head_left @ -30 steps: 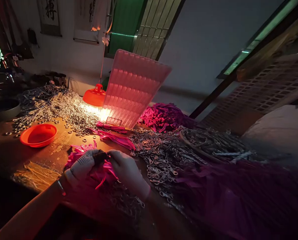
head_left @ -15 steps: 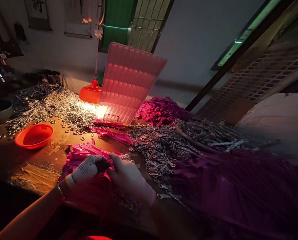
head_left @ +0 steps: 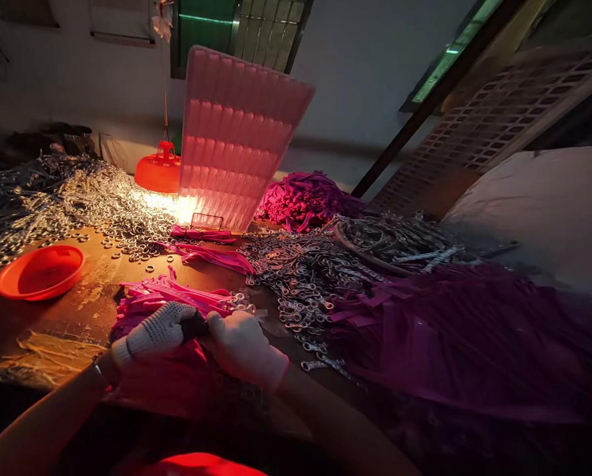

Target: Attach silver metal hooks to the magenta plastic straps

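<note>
My left hand (head_left: 155, 332), in a white dotted knit glove with dark fingertips, is closed in front of me. Close against it, my right hand (head_left: 246, 348) in a white glove is closed too, its thumb and fingers pinched. Whatever is between them is small, dark and mostly hidden, so I cannot make it out. Directly beyond and below both hands lies a bundle of magenta straps (head_left: 149, 295), with metal rings (head_left: 242, 303) at its right end. Some straps under my wrists are in shadow.
A red bowl (head_left: 40, 272) stands left, near tan strips (head_left: 47, 360). Metal rings (head_left: 57, 198) pile up under a red lamp (head_left: 159, 173). A ribbed translucent panel (head_left: 241, 139) leans behind. Grey ring-ended straps (head_left: 300, 277) and magenta straps (head_left: 449, 337) heap up right.
The view has shifted, so the scene sits further left and higher. My right hand has turned to a tighter, more rounded grip beside my left, which stays closed.
</note>
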